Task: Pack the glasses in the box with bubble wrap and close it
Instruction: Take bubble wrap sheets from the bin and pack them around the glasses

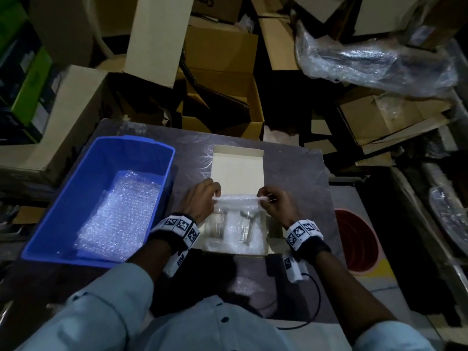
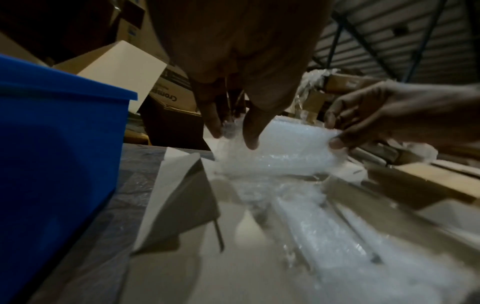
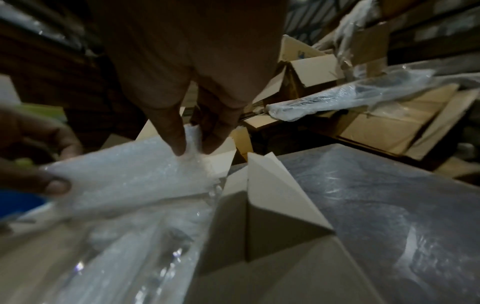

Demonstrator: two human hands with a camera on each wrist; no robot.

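Note:
A white cardboard box (image 1: 275, 228) lies open on the table, its lid (image 1: 238, 168) folded away from me. Clear glasses (image 1: 217, 225) lie inside on bubble wrap. Across the far end of the box a sheet of bubble wrap (image 1: 238, 200) is stretched between my hands. My left hand (image 1: 202, 197) pinches its left corner and my right hand (image 1: 272, 202) pinches its right corner. In the left wrist view the left hand (image 2: 235, 131) holds the bubble wrap (image 2: 280, 148) between thumb and fingers. In the right wrist view the right hand (image 3: 192, 144) pinches the bubble wrap (image 3: 130, 168) above the box (image 3: 272, 205).
A blue plastic bin (image 1: 63, 211) with more bubble wrap (image 1: 119, 216) stands left of the box. A red bucket (image 1: 357, 241) sits on the floor to the right. Open cardboard cartons (image 1: 220, 79) and a plastic-wrapped bundle (image 1: 374, 62) crowd the space beyond the table.

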